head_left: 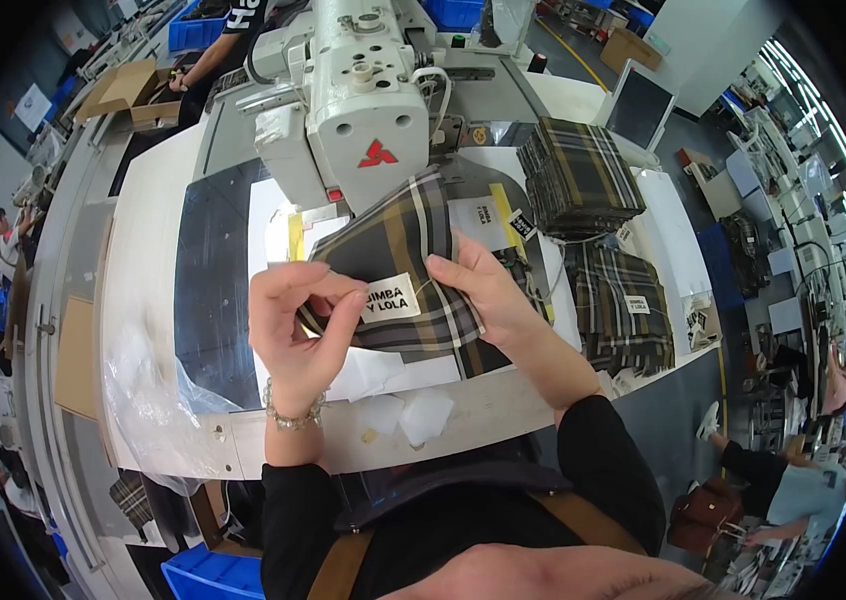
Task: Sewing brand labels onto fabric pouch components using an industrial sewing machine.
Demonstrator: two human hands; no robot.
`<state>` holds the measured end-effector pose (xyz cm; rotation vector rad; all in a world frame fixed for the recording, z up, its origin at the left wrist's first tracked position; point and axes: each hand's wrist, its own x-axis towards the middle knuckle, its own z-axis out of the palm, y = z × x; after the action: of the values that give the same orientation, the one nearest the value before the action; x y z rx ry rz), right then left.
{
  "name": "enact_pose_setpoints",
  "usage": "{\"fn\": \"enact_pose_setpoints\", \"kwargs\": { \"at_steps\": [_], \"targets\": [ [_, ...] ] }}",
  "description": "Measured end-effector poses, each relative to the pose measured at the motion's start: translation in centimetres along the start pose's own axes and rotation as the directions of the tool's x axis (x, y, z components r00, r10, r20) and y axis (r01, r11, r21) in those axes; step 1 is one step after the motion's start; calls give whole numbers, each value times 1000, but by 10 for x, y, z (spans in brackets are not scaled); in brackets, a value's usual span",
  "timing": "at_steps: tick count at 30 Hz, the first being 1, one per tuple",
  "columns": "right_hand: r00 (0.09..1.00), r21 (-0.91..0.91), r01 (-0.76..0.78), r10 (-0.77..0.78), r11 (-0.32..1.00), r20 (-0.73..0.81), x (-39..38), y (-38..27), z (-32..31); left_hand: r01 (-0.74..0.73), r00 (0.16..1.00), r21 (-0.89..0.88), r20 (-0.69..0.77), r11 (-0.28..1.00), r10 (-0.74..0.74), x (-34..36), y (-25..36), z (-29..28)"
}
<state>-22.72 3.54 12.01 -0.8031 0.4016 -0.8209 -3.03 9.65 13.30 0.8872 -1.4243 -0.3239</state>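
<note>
While the right hand (491, 295) grips the plaid piece (383, 240) by its right edge, thumb on top, the left hand (295, 335) brings thumb and fingertip together at the left edge of the white label (393, 300); whether they pinch anything, I cannot tell. The step looks like checking or tidying that label, and the next move calls for a steady hold. Dark grey with mustard and white bands, the piece is held over the tabletop (248, 440), just near of the sewing machine (363, 120).
</note>
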Motion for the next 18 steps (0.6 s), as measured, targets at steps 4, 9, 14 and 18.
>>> {"fn": "enact_pose_setpoints", "kwargs": {
  "at_steps": [4, 9, 14, 18],
  "targets": [
    [995, -232, 99, -101, 968, 2, -14, -8, -14, -137, 987, -16, -83, 990, 135, 1, -2, -8],
    [968, -683, 158, -250, 713, -38, -64, -44, -60, -264, 953, -7, -153, 964, 260, 5, -7, -21],
    [762, -777, 172, -582, 605, -284, -132, -86, -113, -307, 938, 77, -146, 949, 315, 5, -9, -23],
    [578, -855, -6, -696, 519, -426, -179, -100, -160, -327, 934, 177, -90, 928, 346, 5, -11, -19]
  ]
}}
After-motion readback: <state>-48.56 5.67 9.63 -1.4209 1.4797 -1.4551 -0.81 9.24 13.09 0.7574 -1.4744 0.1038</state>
